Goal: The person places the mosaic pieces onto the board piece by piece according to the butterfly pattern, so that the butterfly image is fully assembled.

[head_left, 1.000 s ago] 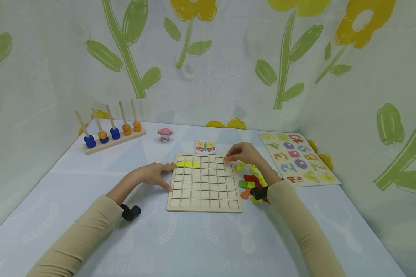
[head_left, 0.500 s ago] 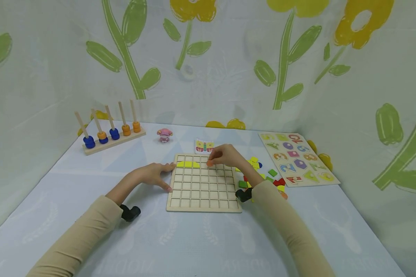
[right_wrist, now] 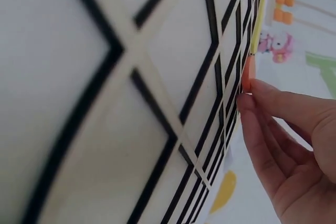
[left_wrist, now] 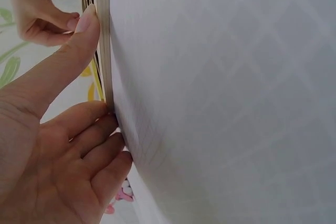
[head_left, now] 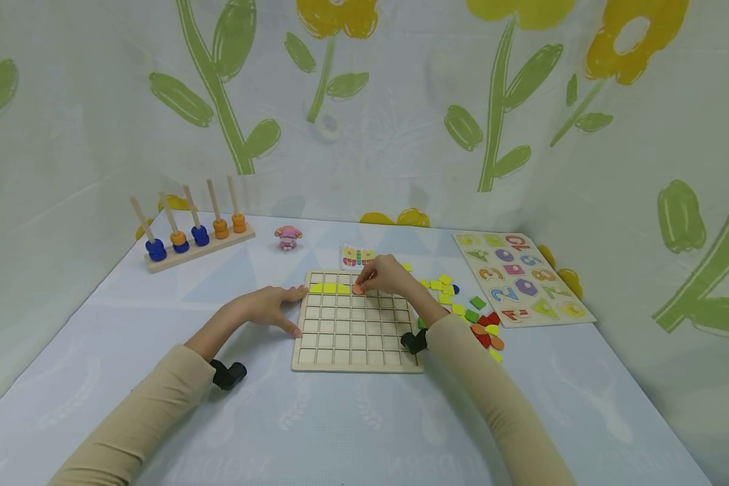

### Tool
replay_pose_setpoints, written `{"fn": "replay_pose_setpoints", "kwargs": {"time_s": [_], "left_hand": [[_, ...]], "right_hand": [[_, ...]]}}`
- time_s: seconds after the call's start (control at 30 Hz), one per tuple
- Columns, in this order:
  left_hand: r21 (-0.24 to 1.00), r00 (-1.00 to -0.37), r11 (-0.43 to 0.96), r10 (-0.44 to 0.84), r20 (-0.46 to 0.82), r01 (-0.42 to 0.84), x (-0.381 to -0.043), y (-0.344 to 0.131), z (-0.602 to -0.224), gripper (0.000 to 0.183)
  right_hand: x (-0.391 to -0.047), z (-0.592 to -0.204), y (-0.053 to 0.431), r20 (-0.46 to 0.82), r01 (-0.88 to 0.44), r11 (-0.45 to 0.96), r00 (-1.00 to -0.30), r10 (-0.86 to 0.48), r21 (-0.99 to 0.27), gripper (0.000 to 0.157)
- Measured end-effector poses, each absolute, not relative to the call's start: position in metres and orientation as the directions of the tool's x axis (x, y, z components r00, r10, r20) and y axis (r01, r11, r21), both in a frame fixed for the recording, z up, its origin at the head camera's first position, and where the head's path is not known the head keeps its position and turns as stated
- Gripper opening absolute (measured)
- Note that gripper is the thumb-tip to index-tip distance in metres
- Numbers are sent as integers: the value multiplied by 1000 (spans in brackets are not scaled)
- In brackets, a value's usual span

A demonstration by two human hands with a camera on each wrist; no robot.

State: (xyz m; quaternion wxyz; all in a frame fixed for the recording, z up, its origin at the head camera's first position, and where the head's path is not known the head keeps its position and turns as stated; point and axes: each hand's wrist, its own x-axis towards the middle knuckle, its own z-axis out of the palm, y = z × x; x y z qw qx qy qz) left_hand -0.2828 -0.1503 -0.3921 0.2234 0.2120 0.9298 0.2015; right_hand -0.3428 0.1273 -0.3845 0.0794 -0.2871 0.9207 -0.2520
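A wooden grid board (head_left: 343,364) lies flat on the table. Three yellow pieces (head_left: 329,288) sit side by side in its second row from the far edge. Just right of them, my right hand (head_left: 384,275) pinches an orange disc (head_left: 357,289) between thumb and fingers, right at the grid. The right wrist view shows this disc (right_wrist: 249,74) standing on edge against the board's lines. My left hand (head_left: 270,307) rests along the board's left edge, thumb and fingers spread; in the left wrist view its fingertips (left_wrist: 107,109) touch the board's side.
Loose coloured pieces (head_left: 446,289) lie scattered right of the board. Behind it is a butterfly picture card (head_left: 358,257). A pink figurine (head_left: 288,237) and a peg stand with beads (head_left: 200,250) are at the back left. A number puzzle board (head_left: 522,280) lies at right.
My right hand has carried the orange disc leftward from the board's far right corner to beside the yellow pieces. The left hand has stayed at the board's left edge.
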Motion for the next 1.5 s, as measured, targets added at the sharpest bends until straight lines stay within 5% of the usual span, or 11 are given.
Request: {"fn": "replay_pose_setpoints", "kwargs": {"time_s": [0.47, 1.03, 1.5], "left_hand": [[464, -810, 824, 497, -312, 327, -282, -151, -392, 99], [467, -814, 829, 484, -322, 308, -282, -150, -390, 98], [473, -811, 825, 488, -323, 308, -281, -151, -390, 97]], "right_hand": [[-333, -377, 149, 51, -508, 683, -820, -570, -525, 20], [-321, -372, 219, 97, -402, 756, -905, -414, -517, 20], [-341, -382, 242, -5, -317, 843, -935, -354, -435, 18]]}}
